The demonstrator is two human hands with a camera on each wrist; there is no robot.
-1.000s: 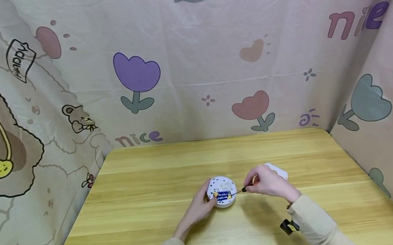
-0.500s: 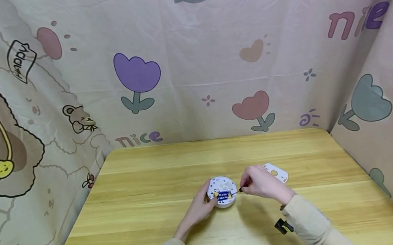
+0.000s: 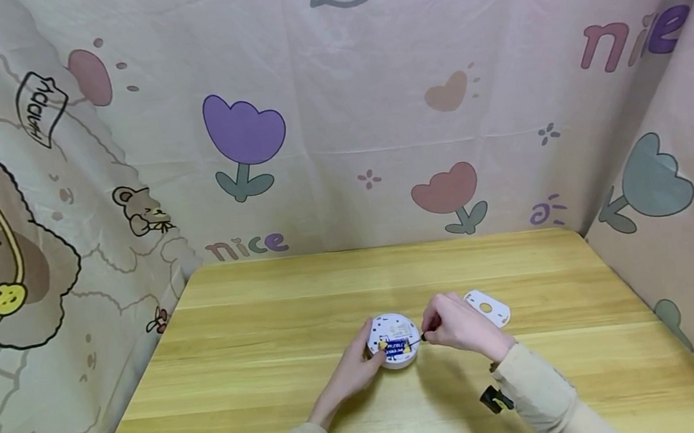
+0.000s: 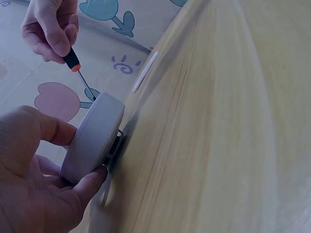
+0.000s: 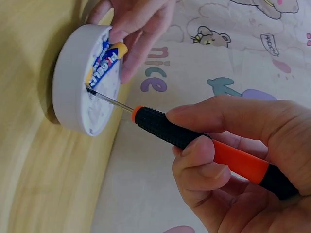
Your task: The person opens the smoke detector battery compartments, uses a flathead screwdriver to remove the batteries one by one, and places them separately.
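My left hand [image 3: 354, 369] grips a round white device [image 3: 385, 326], which looks like a smoke alarm, by its left edge. In the left wrist view, the fingers curl round the rim, and the device [image 4: 95, 136] is tilted up from the table. Blue-and-yellow batteries [image 5: 103, 69] sit in its back face. My right hand [image 3: 461, 325] holds a screwdriver [image 5: 167, 128] with a black and orange handle, pinched between thumb and fingers. The screwdriver's metal tip meets the device at the end of a battery; the exact contact is too small to tell.
A white plate with a round hole [image 3: 497, 311] lies on the wooden table [image 3: 281, 311] behind my right hand. Printed cloth [image 3: 333, 102] hangs at the back and both sides of the table.
My right hand has moved slightly left with the screwdriver, uncovering more of the white plate. The left hand and the device have stayed almost still.
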